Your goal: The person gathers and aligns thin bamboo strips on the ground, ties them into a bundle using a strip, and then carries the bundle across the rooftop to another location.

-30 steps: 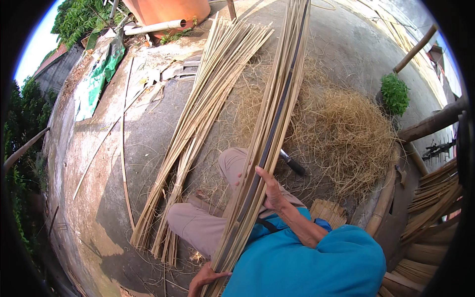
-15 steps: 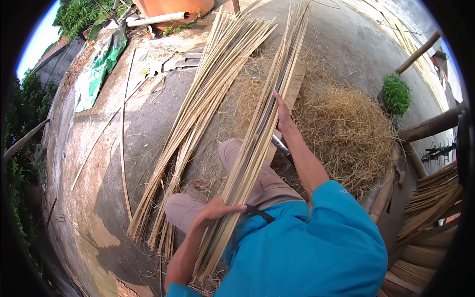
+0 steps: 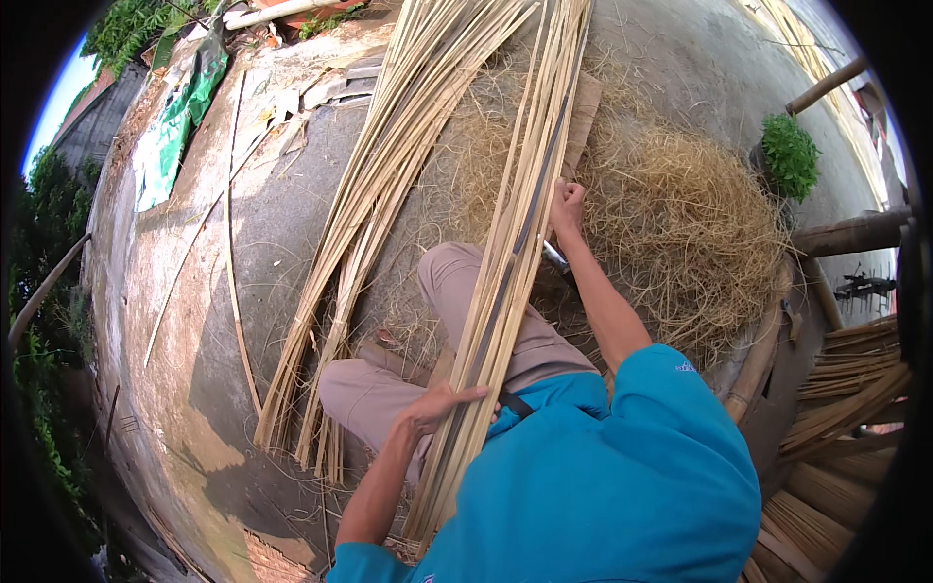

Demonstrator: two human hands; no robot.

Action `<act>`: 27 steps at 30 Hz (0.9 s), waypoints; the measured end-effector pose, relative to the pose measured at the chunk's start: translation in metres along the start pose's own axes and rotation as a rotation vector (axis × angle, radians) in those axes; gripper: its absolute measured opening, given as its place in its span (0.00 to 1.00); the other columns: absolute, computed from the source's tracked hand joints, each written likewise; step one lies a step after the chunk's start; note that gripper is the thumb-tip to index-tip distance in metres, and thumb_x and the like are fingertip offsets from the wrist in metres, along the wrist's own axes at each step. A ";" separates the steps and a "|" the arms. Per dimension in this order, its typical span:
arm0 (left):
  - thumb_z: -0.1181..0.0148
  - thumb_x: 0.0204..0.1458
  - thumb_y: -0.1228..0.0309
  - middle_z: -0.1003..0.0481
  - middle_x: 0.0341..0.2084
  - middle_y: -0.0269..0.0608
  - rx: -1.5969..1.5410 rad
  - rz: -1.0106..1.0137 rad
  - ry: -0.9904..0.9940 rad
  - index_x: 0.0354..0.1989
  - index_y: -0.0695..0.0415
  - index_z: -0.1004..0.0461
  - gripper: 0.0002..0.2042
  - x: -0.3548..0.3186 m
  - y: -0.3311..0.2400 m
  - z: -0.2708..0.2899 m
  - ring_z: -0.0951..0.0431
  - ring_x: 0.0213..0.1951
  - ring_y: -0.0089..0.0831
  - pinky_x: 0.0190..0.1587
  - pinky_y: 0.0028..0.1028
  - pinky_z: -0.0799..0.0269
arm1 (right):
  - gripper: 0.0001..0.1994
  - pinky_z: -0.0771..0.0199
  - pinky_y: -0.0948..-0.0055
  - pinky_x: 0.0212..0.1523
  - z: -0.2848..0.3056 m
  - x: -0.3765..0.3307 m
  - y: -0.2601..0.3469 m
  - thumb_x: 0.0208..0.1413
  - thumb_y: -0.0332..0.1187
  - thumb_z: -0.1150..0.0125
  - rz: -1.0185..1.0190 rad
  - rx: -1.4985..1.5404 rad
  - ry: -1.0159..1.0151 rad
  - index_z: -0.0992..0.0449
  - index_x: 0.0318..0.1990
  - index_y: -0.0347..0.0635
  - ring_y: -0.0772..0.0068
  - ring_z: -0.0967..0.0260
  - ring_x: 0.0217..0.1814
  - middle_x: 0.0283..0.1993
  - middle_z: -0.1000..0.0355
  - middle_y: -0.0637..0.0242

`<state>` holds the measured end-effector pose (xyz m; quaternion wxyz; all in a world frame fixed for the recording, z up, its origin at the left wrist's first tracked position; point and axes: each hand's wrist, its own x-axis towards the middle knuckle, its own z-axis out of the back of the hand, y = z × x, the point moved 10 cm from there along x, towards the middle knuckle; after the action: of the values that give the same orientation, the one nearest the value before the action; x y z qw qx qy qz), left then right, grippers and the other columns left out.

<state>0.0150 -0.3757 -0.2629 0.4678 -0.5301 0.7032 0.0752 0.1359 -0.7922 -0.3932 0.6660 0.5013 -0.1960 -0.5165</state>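
A long bundle of pale, split bamboo strips (image 3: 505, 262), with a few dark strips among them, lies slantwise across my lap and reaches away to the far edge. My left hand (image 3: 437, 406) is closed around its near part, thumb over the top. Against the bundle's right edge, farther up, my right hand (image 3: 567, 207) is closed like a fist; whatever its fingers hold is hidden. Below the right wrist, a shiny metal object with a black part (image 3: 556, 257) sticks out beside the bundle. A flat board (image 3: 583, 121) shows behind the strips.
A second bundle of strips (image 3: 374, 185) lies on the concrete to the left. Tangled shavings (image 3: 695, 238) are heaped at the right, near a green plant (image 3: 789, 155) and wooden poles (image 3: 850, 233). Two thin sticks (image 3: 230, 243) and a green-white sheet (image 3: 185, 121) lie farther left.
My right hand has gone from an extended thumb over the strips to a closed fist at their right edge. The bundle's near end and my left hand have shifted slightly right.
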 end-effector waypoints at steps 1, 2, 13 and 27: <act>0.32 0.54 0.62 0.21 0.36 0.51 -0.003 -0.012 -0.007 0.52 0.65 0.31 0.23 0.001 0.002 0.001 0.17 0.38 0.37 0.38 0.35 0.16 | 0.25 0.27 0.56 0.48 0.022 -0.030 0.052 0.60 0.56 0.45 0.271 -0.166 -0.146 0.29 0.46 0.39 0.53 0.26 0.51 0.48 0.25 0.50; 0.32 0.55 0.62 0.21 0.36 0.51 0.009 -0.023 -0.004 0.51 0.65 0.30 0.23 0.001 0.001 0.000 0.17 0.37 0.37 0.38 0.35 0.16 | 0.25 0.27 0.56 0.47 0.022 -0.043 0.072 0.59 0.55 0.44 0.248 -0.239 -0.005 0.28 0.44 0.39 0.51 0.25 0.49 0.45 0.25 0.50; 0.34 0.55 0.61 0.20 0.40 0.50 0.063 -0.094 0.067 0.54 0.65 0.31 0.25 0.006 0.003 0.003 0.17 0.40 0.35 0.43 0.35 0.18 | 0.18 0.24 0.56 0.38 -0.002 -0.060 0.110 0.51 0.42 0.38 0.300 -0.342 0.270 0.25 0.36 0.32 0.55 0.23 0.35 0.33 0.23 0.52; 0.36 0.57 0.57 0.22 0.37 0.53 0.106 -0.129 0.049 0.53 0.65 0.32 0.25 0.007 0.000 0.002 0.17 0.38 0.40 0.37 0.38 0.16 | 0.13 0.24 0.66 0.35 -0.023 -0.064 0.089 0.59 0.41 0.37 0.248 -0.326 0.349 0.23 0.34 0.38 0.67 0.23 0.37 0.29 0.24 0.63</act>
<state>0.0165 -0.3789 -0.2693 0.4817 -0.5505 0.6818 -0.0056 0.1728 -0.7277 -0.3092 0.8199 0.4409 -0.0522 -0.3613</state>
